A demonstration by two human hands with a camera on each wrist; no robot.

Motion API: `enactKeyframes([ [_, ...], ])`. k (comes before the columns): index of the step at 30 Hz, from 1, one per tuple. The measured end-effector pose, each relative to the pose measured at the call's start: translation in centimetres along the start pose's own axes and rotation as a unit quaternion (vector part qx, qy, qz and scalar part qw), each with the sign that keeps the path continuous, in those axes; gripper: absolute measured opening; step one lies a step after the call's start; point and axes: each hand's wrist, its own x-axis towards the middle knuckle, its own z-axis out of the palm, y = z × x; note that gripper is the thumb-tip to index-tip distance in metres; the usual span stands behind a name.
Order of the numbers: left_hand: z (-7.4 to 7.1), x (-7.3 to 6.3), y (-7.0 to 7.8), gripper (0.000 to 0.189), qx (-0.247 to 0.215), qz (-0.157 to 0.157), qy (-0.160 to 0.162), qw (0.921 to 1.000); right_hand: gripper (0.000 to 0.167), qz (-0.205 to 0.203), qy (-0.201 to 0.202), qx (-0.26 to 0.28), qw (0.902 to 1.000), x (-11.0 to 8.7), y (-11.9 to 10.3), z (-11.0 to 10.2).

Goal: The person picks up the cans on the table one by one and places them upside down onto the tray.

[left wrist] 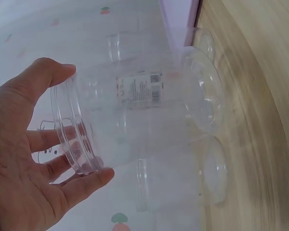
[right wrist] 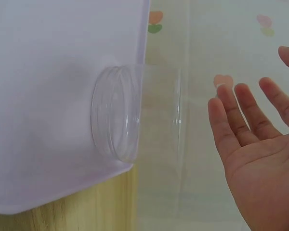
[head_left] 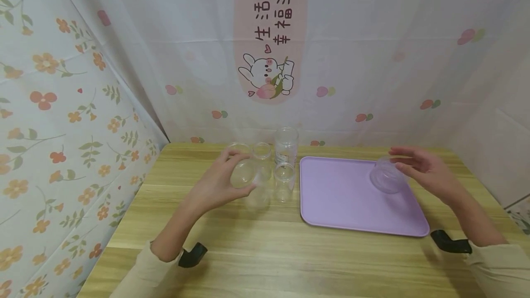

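My left hand (head_left: 215, 180) grips a clear plastic jar (left wrist: 79, 130) round its ringed rim, thumb on one side and fingers on the other. This jar is above the table at the left of a group of clear jars; it looks blurred in the head view. At the right, my right hand (head_left: 432, 174) is beside another clear jar (right wrist: 116, 115), its fingers extended and apart from it in the right wrist view. That jar stands on the purple tray (head_left: 356, 215) near its far right corner, ringed end down.
A tall clear jar (head_left: 286, 139) with a label stands at the back, left of the tray. Shorter clear jars (head_left: 285, 183) stand close around it. The wooden table (head_left: 265, 261) meets a patterned curtain (head_left: 372, 59) behind; another floral cloth (head_left: 62, 128) hangs at the left.
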Motion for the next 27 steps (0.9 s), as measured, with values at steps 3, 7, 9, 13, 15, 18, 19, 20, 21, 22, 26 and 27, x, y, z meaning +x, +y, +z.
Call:
enactKeyframes([
  [3, -0.4, -0.1, 0.0, 0.066, 0.0, -0.008, 0.002, 1.0, 0.044, 0.001, 0.002, 0.004, 1.0, 0.0, -0.1, 0.2],
  [7, -0.9, -0.3, 0.1, 0.068, -0.002, -0.022, 0.003, 0.9998, 0.044, -0.003, 0.002, 0.015, 0.9999, 0.0, -0.1, 0.4],
  [9, -1.2, -0.4, 0.2, 0.068, -0.004, -0.025, 0.005, 0.9997, 0.044, -0.005, 0.001, 0.025, 0.9997, 0.1, -0.1, 0.5],
  [13, -1.7, -0.5, 0.2, 0.067, -0.011, -0.019, 0.015, 0.9997, 0.043, -0.009, -0.004, 0.05, 0.9987, 0.2, -0.2, 0.8],
  [15, -2.0, -0.6, 0.2, 0.066, -0.017, -0.015, 0.02, 0.9995, 0.043, -0.01, -0.006, 0.059, 0.9982, 0.3, -0.2, 0.9],
  [18, -2.5, -0.8, 0.1, 0.066, -0.022, -0.014, 0.028, 0.9993, 0.043, -0.011, -0.009, 0.064, 0.9979, 0.3, -0.2, 1.1],
  [19, -2.7, -0.8, 0.1, 0.067, -0.022, -0.016, 0.03, 0.9992, 0.043, -0.011, -0.01, 0.064, 0.9978, 0.3, -0.1, 1.1],
  [20, -2.8, -0.9, 0.0, 0.067, -0.022, -0.018, 0.031, 0.9991, 0.043, -0.011, -0.01, 0.064, 0.9978, 0.3, -0.1, 1.1],
  [21, -3.0, -0.9, 0.0, 0.068, -0.02, -0.019, 0.033, 0.9991, 0.043, -0.011, -0.009, 0.062, 0.9979, 0.4, -0.2, 1.2],
  [22, -3.2, -1.0, 0.0, 0.068, -0.018, -0.021, 0.035, 0.999, 0.043, -0.011, -0.009, 0.061, 0.998, 0.4, -0.2, 1.2],
  [26, -3.9, -1.1, -0.1, 0.068, -0.016, -0.025, 0.044, 0.9986, 0.042, -0.012, -0.006, 0.053, 0.9985, 0.4, -0.4, 1.4],
  [27, -4.0, -1.1, -0.1, 0.067, -0.018, -0.026, 0.047, 0.9984, 0.042, -0.011, -0.006, 0.056, 0.9984, 0.4, -0.4, 1.4],
])
